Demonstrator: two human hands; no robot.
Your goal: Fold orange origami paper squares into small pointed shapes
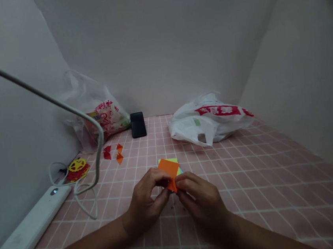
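My left hand and my right hand meet over the middle of the table, fingers bent inward. Between their fingertips they pinch a small folded piece of orange paper from both sides. Part of it is hidden by the fingers. Just behind it lies a flat orange paper sheet, with a yellow sheet and a sliver of blue showing from under it. Farther off at left stand small folded orange paper figures and a red paper figure.
A pink tiled tabletop spans between walls. At the back are a clear plastic bag, a black phone and a white plastic bag. Along the left lie a white device, its looping cable and a yellow gear-shaped piece.
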